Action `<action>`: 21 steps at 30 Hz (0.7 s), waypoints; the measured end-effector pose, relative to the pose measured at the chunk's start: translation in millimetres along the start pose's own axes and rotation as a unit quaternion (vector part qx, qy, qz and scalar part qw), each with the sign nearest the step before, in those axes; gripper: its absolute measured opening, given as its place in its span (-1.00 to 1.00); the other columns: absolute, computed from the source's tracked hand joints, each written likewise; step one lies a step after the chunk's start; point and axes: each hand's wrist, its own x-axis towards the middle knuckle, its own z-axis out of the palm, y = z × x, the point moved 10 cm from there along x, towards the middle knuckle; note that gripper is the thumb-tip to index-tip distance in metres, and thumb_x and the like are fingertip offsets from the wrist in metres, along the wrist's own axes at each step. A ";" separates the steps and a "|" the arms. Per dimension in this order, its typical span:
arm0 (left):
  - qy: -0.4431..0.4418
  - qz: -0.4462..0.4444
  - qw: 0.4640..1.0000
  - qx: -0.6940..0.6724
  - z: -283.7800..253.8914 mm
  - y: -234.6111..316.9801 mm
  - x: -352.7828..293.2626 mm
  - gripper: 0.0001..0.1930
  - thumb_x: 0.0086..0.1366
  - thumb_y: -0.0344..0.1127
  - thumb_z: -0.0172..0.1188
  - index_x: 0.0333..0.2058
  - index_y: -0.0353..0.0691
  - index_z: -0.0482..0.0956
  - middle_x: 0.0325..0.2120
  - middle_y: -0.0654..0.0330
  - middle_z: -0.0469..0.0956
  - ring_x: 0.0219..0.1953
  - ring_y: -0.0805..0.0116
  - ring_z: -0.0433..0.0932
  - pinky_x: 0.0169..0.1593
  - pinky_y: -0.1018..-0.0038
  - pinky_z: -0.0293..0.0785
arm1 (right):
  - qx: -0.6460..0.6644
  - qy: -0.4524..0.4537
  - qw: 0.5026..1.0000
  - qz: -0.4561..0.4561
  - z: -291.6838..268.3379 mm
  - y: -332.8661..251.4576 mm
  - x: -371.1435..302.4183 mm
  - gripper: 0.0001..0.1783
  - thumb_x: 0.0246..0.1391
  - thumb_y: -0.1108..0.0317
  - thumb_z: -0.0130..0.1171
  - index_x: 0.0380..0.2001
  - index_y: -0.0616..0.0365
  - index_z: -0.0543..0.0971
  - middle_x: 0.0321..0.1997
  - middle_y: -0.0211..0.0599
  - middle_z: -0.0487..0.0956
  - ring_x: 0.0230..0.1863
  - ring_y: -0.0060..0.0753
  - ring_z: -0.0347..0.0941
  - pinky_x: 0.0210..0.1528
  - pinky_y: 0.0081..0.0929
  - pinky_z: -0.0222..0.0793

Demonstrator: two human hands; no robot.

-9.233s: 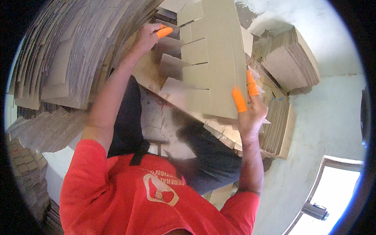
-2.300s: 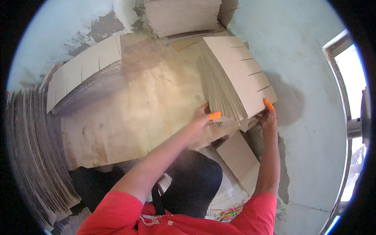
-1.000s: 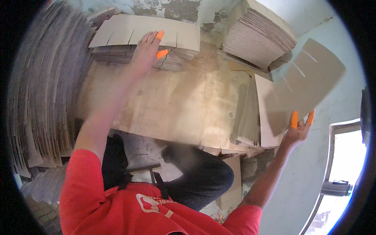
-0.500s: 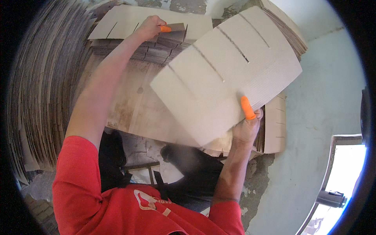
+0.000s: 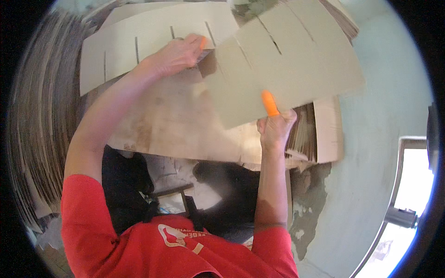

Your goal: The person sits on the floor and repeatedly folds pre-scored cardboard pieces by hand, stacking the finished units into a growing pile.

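My right hand (image 5: 277,127), with an orange finger cover on its thumb, grips the near edge of a beige slotted cardboard sheet (image 5: 296,69). That sheet is held up at a tilt over the right side of the wooden board. Pinched in my left hand (image 5: 183,53) is the near edge of a second slotted cardboard sheet (image 5: 116,53), at the far left. An orange cover shows at a fingertip of this hand too. The two sheets overlap in view near the left fingers; I cannot tell whether they touch.
Tall stacked cardboard (image 5: 46,116) fills the left side. A wooden board (image 5: 181,125) lies before me, above my dark-clothed legs. Another cardboard stack (image 5: 328,129) stands at the right, by a pale wall (image 5: 371,106) with peeling patches. A bright opening (image 5: 412,180) is at the far right.
My left hand has drawn its sheet nearer and out from the far stack, showing more of its slots. My right hand has moved slightly away from me and left with its sheet.
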 end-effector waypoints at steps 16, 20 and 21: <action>0.011 0.071 0.997 0.033 4.4 67.5 -35.9 -0.44 0.00 -0.53 0.12 0.07 -0.52 0.38 0.02 -0.04 0.41 -0.11 0.14 0.44 -0.19 0.44 0.57 | -0.149 -0.055 0.972 -0.172 25.9 -16.2 -2.7 -0.65 -0.12 0.24 0.42 -0.59 0.35 0.57 -0.55 0.14 0.52 -0.46 0.21 0.48 -0.38 -0.15 0.43; 0.002 0.118 0.993 0.002 -19.8 125.7 -41.3 -0.44 0.00 -0.50 0.13 0.06 -0.50 0.39 -0.01 0.01 0.42 -0.20 0.20 0.44 -0.29 0.44 0.56 | -0.183 0.001 0.968 -0.170 23.2 -4.7 -8.2 -0.77 -0.10 0.33 0.36 -0.52 0.30 0.60 -0.53 0.12 0.54 -0.40 0.19 0.51 -0.32 -0.10 0.43; -0.006 0.119 0.993 -0.016 -26.4 139.4 -44.2 -0.44 0.00 -0.49 0.14 0.06 -0.49 0.39 -0.02 0.02 0.43 -0.21 0.21 0.44 -0.31 0.45 0.56 | -0.195 0.025 0.966 -0.170 22.1 -4.1 -10.7 -0.79 -0.10 0.34 0.35 -0.50 0.30 0.60 -0.51 0.12 0.54 -0.38 0.18 0.51 -0.30 -0.09 0.43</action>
